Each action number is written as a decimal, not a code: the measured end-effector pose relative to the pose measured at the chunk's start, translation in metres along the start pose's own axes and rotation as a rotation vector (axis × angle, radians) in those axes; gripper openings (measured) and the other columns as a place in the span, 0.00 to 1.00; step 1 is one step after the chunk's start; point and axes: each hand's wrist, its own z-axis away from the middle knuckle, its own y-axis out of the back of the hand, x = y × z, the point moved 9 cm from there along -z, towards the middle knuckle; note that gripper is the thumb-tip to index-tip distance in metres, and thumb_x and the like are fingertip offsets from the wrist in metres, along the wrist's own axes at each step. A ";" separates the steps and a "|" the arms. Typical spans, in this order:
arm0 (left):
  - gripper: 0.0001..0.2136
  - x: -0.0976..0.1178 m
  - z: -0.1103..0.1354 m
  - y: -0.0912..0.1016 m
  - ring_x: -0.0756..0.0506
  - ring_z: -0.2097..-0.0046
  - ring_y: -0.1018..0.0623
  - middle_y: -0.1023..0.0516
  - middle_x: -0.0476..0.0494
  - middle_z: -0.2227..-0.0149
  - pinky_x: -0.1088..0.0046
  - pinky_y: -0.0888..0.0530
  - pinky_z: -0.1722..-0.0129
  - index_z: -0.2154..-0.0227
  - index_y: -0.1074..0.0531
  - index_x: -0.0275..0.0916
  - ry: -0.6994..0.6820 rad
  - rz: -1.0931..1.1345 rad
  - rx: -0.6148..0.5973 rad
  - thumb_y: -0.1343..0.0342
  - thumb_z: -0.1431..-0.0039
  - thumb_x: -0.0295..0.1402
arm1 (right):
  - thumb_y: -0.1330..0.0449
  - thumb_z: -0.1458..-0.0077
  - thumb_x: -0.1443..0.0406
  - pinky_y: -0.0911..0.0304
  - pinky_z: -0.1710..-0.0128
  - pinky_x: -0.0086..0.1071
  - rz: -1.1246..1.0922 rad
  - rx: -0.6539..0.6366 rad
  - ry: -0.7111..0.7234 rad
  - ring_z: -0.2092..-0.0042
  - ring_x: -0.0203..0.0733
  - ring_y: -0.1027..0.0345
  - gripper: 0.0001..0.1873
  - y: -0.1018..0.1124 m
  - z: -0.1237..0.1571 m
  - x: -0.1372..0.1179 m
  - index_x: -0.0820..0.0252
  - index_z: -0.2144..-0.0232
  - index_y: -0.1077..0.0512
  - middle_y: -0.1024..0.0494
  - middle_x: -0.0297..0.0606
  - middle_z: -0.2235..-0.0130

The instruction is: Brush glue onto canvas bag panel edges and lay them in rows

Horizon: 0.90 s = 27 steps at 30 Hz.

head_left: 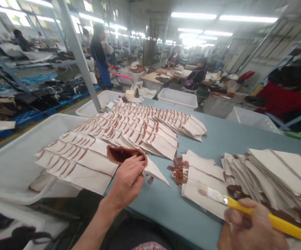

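My left hand (128, 180) presses its fingers on a folded piece (129, 156) of white fabric with a brown inside, at the near end of overlapping rows of such pieces (129, 128) on the blue table (218, 135). My right hand (254, 229), blurred at the bottom right, grips a yellow-handled brush (244, 205). Its bristles rest on a small stack of white pieces (202, 180). A little pile of brown strips (178, 170) lies between the two hands.
A large fanned stack of white pieces (275, 173) lies at the right. White plastic bins (17, 156) stand left of the table and behind it (178, 99). Other people (100, 59) work at tables and racks in the background.
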 end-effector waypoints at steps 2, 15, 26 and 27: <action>0.11 -0.030 0.010 0.021 0.35 0.33 0.18 0.08 0.42 0.51 0.47 0.32 0.24 0.63 0.15 0.46 -0.027 -0.027 -0.011 0.43 0.36 0.29 | 0.37 0.33 0.42 0.37 0.75 0.38 -0.025 0.004 0.005 0.77 0.45 0.33 0.23 -0.010 0.005 0.001 0.54 0.61 0.26 0.32 0.29 0.79; 0.19 -0.296 0.194 0.141 0.37 0.47 0.13 0.13 0.37 0.46 0.51 0.14 0.48 0.49 0.19 0.38 0.785 0.072 0.243 0.34 0.28 0.49 | 0.40 0.34 0.32 0.42 0.75 0.34 0.216 -0.224 -0.090 0.77 0.39 0.40 0.34 -0.094 0.062 -0.014 0.56 0.65 0.25 0.33 0.28 0.80; 0.15 -0.325 0.182 0.136 0.38 0.47 0.14 0.15 0.40 0.45 0.51 0.15 0.45 0.45 0.20 0.38 1.003 -0.191 0.205 0.33 0.27 0.42 | 0.44 0.29 0.37 0.41 0.73 0.35 0.222 -0.353 -0.080 0.76 0.41 0.41 0.29 -0.130 0.077 -0.006 0.54 0.64 0.26 0.35 0.27 0.79; 0.15 -0.324 0.179 0.144 0.37 0.46 0.14 0.15 0.40 0.44 0.50 0.16 0.44 0.45 0.20 0.38 1.010 -0.262 0.194 0.33 0.27 0.42 | 0.44 0.29 0.38 0.41 0.73 0.35 0.222 -0.352 -0.086 0.76 0.41 0.41 0.29 -0.129 0.079 -0.004 0.54 0.64 0.26 0.36 0.27 0.79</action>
